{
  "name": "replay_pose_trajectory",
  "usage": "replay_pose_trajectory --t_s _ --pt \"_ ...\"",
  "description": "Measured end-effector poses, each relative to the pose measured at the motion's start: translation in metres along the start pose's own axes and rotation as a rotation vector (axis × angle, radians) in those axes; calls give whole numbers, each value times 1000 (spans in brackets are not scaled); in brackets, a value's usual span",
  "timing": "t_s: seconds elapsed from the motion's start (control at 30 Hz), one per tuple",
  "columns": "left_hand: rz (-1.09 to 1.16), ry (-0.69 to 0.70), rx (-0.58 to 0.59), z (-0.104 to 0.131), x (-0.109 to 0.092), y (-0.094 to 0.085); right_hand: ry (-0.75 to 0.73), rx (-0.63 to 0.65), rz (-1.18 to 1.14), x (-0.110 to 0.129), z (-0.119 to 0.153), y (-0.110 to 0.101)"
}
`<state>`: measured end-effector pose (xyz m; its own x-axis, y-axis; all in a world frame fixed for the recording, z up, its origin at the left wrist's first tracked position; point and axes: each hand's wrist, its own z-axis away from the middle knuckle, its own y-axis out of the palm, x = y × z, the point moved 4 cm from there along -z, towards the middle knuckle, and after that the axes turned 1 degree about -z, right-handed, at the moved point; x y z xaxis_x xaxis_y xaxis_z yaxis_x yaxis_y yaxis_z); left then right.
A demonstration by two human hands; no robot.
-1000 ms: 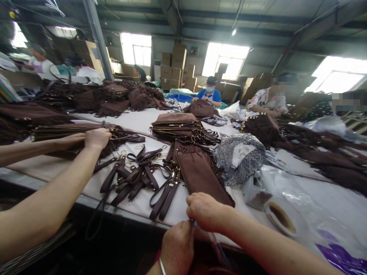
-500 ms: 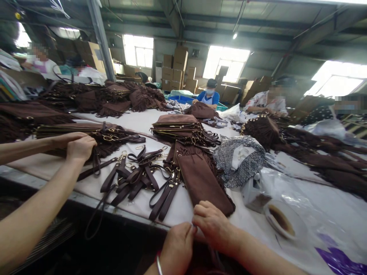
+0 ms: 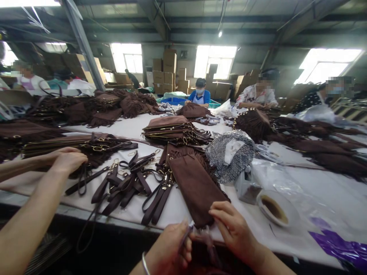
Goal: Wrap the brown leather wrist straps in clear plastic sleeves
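Pouch (image 3: 195, 187), brown flat rect., on white-covered counter (image 3: 114, 130), near end by R hand (image 3: 233, 223); can't tell if R grip's closed. L hand (image 3: 170, 244) pinches thin clear plastic strip (image 3: 188, 229). Pouch prob. light, floppy: hold side edges.

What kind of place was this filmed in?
Probably a bag workshop or small factory: stacked brown fringed pouches, a heap of matching wrist straps, and cardboard boxes piled beneath a steel-beamed roof.
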<state>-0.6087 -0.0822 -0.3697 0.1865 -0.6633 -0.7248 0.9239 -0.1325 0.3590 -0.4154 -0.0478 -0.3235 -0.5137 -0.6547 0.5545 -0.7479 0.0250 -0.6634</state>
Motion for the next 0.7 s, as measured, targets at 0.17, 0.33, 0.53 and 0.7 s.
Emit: replay_pose_trajectory --t_s 0.17,0.33,0.53,0.7 --pt "-257 -56 -22 -12 -16 3 268 -217 74 -62 18 -18" --pt "-415 37 -109 -29 -6 10 279 -206 71 -81 34 -4" --pt "-455 -4 -38 -15 -18 13 320 -250 54 -88 43 1" --pt "-412 -11 35 -11 -39 7 333 -258 52 -91 43 1"
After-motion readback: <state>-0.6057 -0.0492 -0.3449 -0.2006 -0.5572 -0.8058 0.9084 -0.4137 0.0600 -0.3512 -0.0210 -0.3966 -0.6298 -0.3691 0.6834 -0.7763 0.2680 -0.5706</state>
